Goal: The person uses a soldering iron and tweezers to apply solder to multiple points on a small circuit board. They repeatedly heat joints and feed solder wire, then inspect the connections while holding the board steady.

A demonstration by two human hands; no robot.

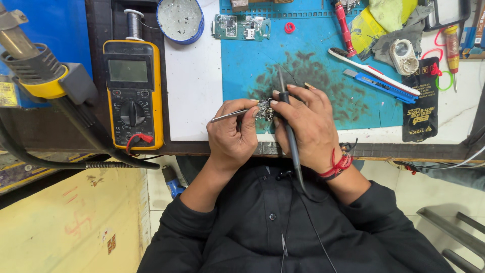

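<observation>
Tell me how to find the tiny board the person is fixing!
Start at the big blue mat on the bench. At its near edge, two hands meet; pinched between them is a small dark circuit board. Unlike the green board lying farther back, it's held.

A person in a black shirt is working at the near edge of a stained blue mat [308, 76], the left hand [233, 134] pinching metal tweezers [230, 116] against a small circuit board [264, 109] while the right hand [308, 124], a red thread tied at its wrist, is gripping a black soldering iron [289, 126] with its tip pointing away over the mat. A yellow multimeter [133, 93] is lying to the left beside a hot-air gun [35, 71], and a second green circuit board [241, 27], a toothbrush [371, 71] and a blue cutter [376, 85] are sitting farther back on the mat
</observation>
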